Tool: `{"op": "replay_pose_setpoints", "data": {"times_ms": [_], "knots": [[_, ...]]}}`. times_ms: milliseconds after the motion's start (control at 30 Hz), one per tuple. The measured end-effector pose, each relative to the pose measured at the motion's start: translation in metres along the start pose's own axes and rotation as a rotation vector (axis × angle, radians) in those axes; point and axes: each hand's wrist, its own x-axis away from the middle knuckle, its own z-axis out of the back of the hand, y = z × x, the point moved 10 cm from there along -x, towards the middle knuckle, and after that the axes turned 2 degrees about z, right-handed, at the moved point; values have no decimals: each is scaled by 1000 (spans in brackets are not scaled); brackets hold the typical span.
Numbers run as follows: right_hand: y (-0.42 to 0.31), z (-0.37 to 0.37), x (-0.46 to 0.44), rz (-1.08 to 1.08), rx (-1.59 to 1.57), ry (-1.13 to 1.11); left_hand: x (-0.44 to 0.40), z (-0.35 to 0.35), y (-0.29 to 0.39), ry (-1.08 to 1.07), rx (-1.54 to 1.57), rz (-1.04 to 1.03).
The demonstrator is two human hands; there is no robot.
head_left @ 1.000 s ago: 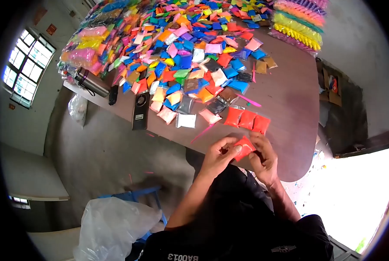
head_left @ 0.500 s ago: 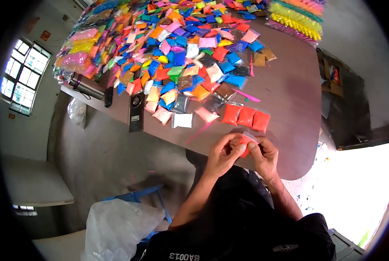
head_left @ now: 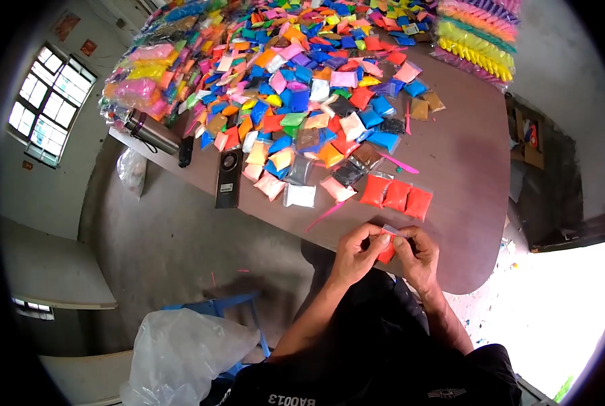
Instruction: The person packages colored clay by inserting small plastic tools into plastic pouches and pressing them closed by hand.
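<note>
Between my two hands, at the table's near edge, is a small red packet (head_left: 387,253) with a clear top strip. My left hand (head_left: 356,254) pinches its left side and my right hand (head_left: 417,256) pinches its right side, thumbs close together near the top. Just beyond my fingers, three red packets (head_left: 396,195) lie side by side in a row on the table. A pale pink packet (head_left: 337,189) and a white packet (head_left: 299,195) lie to their left.
A large heap of coloured packets (head_left: 302,95) covers the table's far and left parts. Bundled bags (head_left: 475,44) stand at the far right. A black device (head_left: 228,179) and a metal flask (head_left: 152,132) lie along the left edge. A blue stool (head_left: 214,306) with a clear plastic bag (head_left: 187,348) is below left.
The view has shifted, so the table appears further right and slightly lower. My hands keep hold of the red packet, thumbs now closer together at its top.
</note>
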Motion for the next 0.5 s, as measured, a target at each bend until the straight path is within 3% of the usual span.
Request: {"op": "replay_pose_setpoints", "data": {"times_ms": [267, 500], "knots": [[7, -2, -5, -5, -26, -40, 1, -1, 5, 33, -68, 25], [2, -32, -29, -16, -6, -134, 2, 24, 10, 298, 35, 9]]}}
